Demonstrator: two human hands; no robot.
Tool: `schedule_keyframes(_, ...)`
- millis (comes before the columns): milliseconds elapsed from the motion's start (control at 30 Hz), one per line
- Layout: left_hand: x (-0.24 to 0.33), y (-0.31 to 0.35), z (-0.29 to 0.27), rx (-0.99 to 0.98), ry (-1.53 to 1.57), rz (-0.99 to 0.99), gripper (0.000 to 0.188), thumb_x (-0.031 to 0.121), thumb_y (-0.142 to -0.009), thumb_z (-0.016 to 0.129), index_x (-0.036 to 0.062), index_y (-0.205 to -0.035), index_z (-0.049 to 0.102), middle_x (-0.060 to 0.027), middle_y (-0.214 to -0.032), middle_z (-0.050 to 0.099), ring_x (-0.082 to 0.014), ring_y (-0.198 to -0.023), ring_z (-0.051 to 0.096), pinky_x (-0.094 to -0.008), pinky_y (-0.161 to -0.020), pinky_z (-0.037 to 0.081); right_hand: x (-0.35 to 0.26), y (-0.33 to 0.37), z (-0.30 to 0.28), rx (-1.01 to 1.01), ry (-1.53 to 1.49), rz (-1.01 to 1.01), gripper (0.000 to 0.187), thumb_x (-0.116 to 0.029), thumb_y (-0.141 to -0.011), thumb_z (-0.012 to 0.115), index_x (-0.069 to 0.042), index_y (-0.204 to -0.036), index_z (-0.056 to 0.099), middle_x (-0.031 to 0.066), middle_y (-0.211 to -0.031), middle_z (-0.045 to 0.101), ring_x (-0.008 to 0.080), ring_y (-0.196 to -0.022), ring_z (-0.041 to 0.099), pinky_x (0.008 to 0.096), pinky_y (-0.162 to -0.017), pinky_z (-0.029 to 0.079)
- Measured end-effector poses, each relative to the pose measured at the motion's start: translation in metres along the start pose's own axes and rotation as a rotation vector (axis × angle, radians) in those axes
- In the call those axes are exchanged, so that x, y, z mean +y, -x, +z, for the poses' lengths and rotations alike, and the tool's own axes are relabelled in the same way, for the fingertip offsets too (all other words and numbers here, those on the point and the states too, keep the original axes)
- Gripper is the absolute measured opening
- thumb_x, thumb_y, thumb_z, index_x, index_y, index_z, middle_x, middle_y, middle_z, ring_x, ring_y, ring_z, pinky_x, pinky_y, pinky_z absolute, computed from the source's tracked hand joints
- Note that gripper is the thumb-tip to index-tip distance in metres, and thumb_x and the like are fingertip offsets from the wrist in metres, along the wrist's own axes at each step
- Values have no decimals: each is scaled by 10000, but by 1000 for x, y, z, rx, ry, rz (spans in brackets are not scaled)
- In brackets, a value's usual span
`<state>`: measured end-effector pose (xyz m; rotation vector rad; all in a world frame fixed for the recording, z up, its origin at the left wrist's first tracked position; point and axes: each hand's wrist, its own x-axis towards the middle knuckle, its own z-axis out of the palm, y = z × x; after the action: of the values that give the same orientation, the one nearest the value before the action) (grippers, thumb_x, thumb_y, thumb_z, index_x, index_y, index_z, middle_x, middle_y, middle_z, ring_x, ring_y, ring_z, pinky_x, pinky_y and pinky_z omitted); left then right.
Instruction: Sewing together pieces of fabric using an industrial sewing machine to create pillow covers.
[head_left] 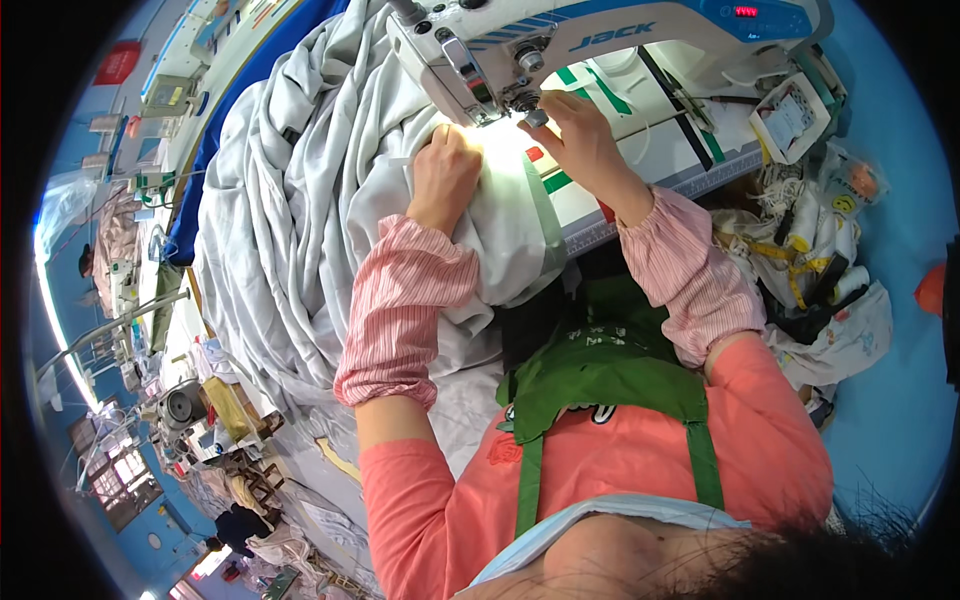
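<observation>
A large grey cloth (300,200) is heaped in folds to the left of the sewing machine (620,40) and spreads under its lit needle area. My left hand (445,175) is closed on this cloth, just left of the needle, knuckles up. On the other side, my right hand (585,145) reaches in beside the machine head. Its thumb and fingers close together around a small dark round part (537,118) below the head; whether they also hold thread or cloth I cannot make out. The needle itself is lost in the glare.
Right of the machine bed (640,220) stands a small white box (790,118) of small items. Below it, a bag (850,330) overflows with thread cones, a yellow tape and scraps. Green strips (608,92) lie on the bed behind my right hand. More workstations line the left side.
</observation>
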<state>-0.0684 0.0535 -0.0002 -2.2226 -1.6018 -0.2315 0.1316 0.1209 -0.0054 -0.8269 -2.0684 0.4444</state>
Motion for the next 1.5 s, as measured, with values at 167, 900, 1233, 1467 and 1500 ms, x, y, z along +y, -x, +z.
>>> schedule_keyframes(167,0,1,-1,-7,18,-16,48,108,-671,599,86,-686,639,-78,-819,561,-228,-852,580,-317,-638,525,2,-15,11,35,-65,7,78,-39,-777,676,-48,-840,631,88,-761,636,291,-707,617,377,-636,485)
schedule_keyframes(900,1,1,-55,-52,222,-33,283,71,-746,611,59,-1027,640,-115,-1040,613,-277,-1031,572,-365,-888,447,-21,157,-37,-1054,-566,503,223,-96,-817,696,28,-992,635,107,-843,679,165,-738,642,281,-678,513)
schedule_keyframes(1233,12,167,-82,-11,160,-499,279,231,-880,601,28,-1070,626,-218,-1094,598,-381,-982,577,-469,-836,458,-78,189,69,-997,-984,914,674,-279,-729,807,22,-1273,548,119,-1272,589,240,-1174,532,322,-1029,377)
schedule_keyframes(1467,-140,328,-94,-328,49,-890,420,353,-905,520,-26,-1055,624,-288,-1101,596,-454,-1031,551,-481,-892,443,-200,198,-1,-1297,-1336,604,526,-182,-737,799,10,-1184,599,89,-1143,637,175,-1013,584,304,-897,464)
schedule_keyframes(1500,-147,340,-101,-438,1,-903,437,375,-887,532,-11,-1063,638,-277,-1106,609,-447,-1044,563,-472,-898,452,-209,199,-16,-1370,-1313,518,508,-179,-742,796,13,-1171,603,86,-1126,643,175,-1001,589,302,-890,467)
